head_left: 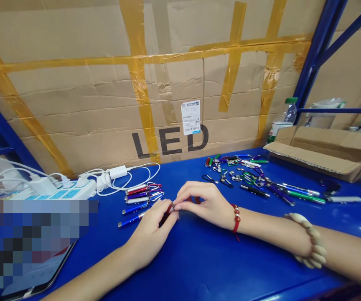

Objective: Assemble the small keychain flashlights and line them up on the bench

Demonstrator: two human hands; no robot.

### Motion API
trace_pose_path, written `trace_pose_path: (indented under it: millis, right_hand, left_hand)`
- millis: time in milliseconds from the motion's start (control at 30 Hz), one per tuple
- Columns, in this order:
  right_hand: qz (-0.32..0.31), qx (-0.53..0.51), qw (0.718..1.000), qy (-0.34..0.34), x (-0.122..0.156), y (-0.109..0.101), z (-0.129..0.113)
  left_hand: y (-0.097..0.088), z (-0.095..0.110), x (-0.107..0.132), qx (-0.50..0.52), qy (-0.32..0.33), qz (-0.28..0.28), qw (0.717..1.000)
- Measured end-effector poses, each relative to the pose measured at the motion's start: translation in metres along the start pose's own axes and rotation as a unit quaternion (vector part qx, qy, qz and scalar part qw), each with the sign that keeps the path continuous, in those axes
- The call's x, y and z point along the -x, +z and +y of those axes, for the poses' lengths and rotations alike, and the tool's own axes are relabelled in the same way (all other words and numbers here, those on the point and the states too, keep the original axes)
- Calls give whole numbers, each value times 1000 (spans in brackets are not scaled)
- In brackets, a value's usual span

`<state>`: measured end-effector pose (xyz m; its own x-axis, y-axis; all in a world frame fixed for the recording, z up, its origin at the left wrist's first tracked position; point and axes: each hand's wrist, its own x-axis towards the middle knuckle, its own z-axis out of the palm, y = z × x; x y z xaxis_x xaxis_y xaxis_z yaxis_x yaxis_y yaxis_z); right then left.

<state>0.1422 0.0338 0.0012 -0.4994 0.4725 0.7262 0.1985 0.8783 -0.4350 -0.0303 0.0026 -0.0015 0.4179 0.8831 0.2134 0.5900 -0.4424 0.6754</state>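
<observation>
My left hand [151, 232] is closed round a small dark red pen-shaped flashlight [167, 213] just above the blue table [199, 259]. My right hand [201, 202] pinches the light's silver tip with its fingertips; a red cord bracelet sits on that wrist and a bead bracelet further up the arm. The two hands meet at the middle of the table. Just left of them lies a row of several finished lights [141, 196] in blue, purple, red and silver, some with carabiner clips.
A scatter of loose light bodies, clips and rings [255, 179] lies to the right. An open cardboard box [324, 152] and a bottle [282, 121] stand at the back right. A power strip with chargers [61, 188] sits left, a tablet [36, 276] bottom left.
</observation>
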Motion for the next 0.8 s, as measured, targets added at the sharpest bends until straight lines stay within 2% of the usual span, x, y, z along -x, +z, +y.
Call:
trace_pose_path:
  millis: [100, 167, 233, 300, 400, 467, 533, 600, 800]
  right_hand:
    - [-40, 13, 999, 14, 1, -1, 2]
    - [-29, 52, 998, 33, 1, -3, 3]
    - [-5, 138, 987, 80, 0, -8, 6]
    - [-21, 259, 956, 133, -2, -14, 10]
    - [-105, 410, 883, 203, -3, -20, 16]
    - [-131, 448, 845, 259, -4, -22, 18]
    - [-136, 447, 831, 302, -5, -24, 18]
    - [-146, 420, 841, 308, -6, -28, 18]
    - [-208, 267, 910, 238, -10, -38, 25]
  left_hand:
    - [0, 0, 0, -1, 0, 3, 1000]
    - [0, 1, 0, -2, 1, 3, 1000]
    - [-1, 3, 0, -4, 0, -1, 1000]
    - [-1, 6, 0, -8, -1, -2, 1000]
    - [-2, 9, 1, -14, -3, -3, 1000]
    - [-3, 10, 1, -16, -2, -2, 1000]
    - [-3, 10, 2, -13, 5, -1, 1000]
    - [-4, 10, 2, 0, 22, -6, 1000]
    - [-6, 7, 2, 24, 60, -24, 998]
